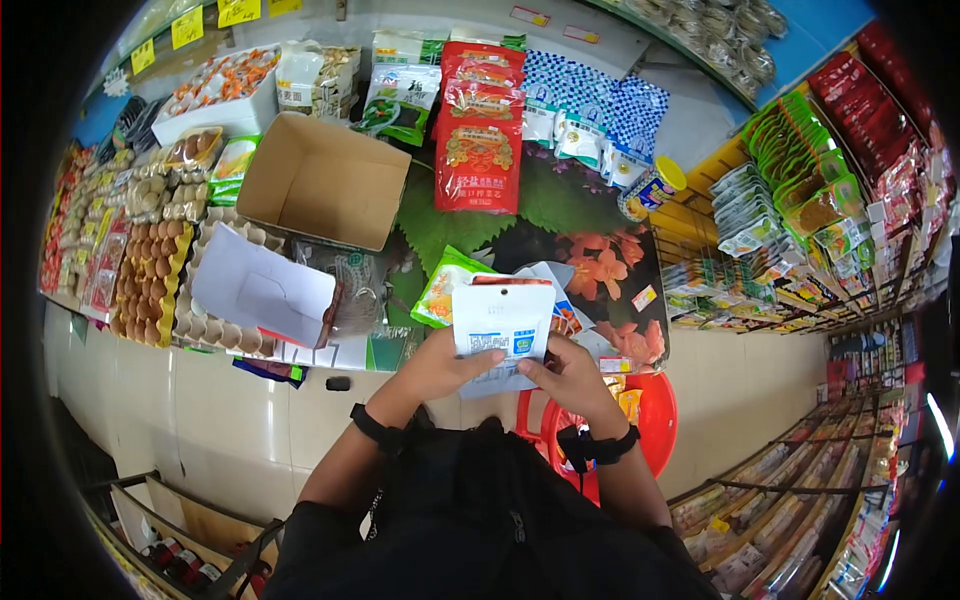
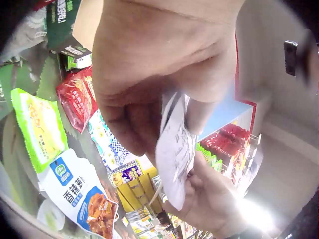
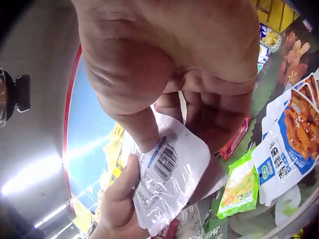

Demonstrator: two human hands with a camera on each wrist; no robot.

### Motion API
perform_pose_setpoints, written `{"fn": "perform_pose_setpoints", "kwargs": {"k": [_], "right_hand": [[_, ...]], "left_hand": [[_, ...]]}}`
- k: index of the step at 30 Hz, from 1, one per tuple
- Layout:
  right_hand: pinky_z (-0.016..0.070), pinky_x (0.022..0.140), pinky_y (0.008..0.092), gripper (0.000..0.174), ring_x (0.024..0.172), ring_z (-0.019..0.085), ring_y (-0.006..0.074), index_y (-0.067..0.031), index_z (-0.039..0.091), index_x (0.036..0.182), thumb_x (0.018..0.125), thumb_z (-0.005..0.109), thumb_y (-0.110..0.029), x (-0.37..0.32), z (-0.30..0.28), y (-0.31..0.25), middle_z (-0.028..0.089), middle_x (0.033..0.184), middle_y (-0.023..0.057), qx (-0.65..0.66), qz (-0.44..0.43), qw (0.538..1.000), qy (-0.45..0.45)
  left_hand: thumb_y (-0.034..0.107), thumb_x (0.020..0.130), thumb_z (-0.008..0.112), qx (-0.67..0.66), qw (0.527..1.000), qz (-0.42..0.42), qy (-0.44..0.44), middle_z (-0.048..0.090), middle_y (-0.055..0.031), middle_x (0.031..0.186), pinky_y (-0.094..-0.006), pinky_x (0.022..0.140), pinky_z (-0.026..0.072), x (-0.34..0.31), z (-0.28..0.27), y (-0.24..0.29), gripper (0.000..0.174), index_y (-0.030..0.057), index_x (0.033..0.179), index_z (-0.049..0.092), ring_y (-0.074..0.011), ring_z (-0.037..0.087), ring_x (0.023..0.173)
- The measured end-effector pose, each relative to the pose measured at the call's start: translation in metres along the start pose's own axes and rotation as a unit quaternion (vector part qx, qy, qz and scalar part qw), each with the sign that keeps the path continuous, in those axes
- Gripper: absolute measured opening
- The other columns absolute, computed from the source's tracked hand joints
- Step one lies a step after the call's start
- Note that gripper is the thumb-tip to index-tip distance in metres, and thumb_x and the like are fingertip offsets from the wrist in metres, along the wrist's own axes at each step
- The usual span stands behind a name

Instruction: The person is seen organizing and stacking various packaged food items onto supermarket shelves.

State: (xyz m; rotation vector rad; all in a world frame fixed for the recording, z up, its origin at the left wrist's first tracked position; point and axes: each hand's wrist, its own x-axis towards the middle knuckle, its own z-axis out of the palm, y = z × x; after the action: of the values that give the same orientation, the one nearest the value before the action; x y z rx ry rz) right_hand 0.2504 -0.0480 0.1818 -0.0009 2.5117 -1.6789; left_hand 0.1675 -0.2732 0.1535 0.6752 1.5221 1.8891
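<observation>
White snack pouches (image 1: 500,310) with blue print and a barcode on the back are held upright over the table's near edge. My left hand (image 1: 440,365) grips their left side, thumb across the front. On the right side my right hand (image 1: 570,375) pinches them, its thumb near the lower corner. The right wrist view shows the barcode on the front pouch (image 3: 167,164) close to the right thumb. Just behind the hands lie a green-edged packet (image 2: 40,132) and white-and-blue pouches (image 2: 75,194) picturing orange-brown food.
A cardboard box (image 1: 320,180), egg trays (image 1: 153,285) and a white sheet (image 1: 262,285) stand to the left. Red packets (image 1: 478,165) line the table's back. Below the right forearm is a red plastic stool or basket (image 1: 655,420). Hanging racks (image 1: 790,200) fill the right side.
</observation>
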Motion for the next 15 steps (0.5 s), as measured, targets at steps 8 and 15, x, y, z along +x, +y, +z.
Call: {"fn": "perform_pose_setpoints", "kwargs": {"k": [8,15], "right_hand": [[0.0503,0.094,0.0332,0.057,0.107,0.063,0.0172,0.0023,0.051,0.136,0.090,0.077,-0.019,0.001,0.005,-0.010,0.066,0.121,0.0096,0.120,0.022,0.992,0.016],[0.0503,0.093,0.0305,0.039,0.107,0.061,0.0116,-0.0005,0.061,0.128,0.093,0.073,-0.014,0.006,0.016,-0.012,0.069,0.116,0.0048,0.141,0.022,0.989,-0.043]], "left_hand": [[0.009,0.093,0.072,-0.065,0.998,-0.008,-0.021,0.069,-0.0055,0.120,-0.0323,0.097,0.0493,0.000,-0.007,0.000,0.039,0.0003,0.130,0.062,-0.0132,0.062,0.108],[0.009,0.091,0.074,-0.067,0.997,-0.032,0.002,0.070,-0.0047,0.117,-0.0321,0.095,0.0505,-0.005,-0.013,0.003,0.038,0.0008,0.126,0.064,-0.0126,0.063,0.105]]}}
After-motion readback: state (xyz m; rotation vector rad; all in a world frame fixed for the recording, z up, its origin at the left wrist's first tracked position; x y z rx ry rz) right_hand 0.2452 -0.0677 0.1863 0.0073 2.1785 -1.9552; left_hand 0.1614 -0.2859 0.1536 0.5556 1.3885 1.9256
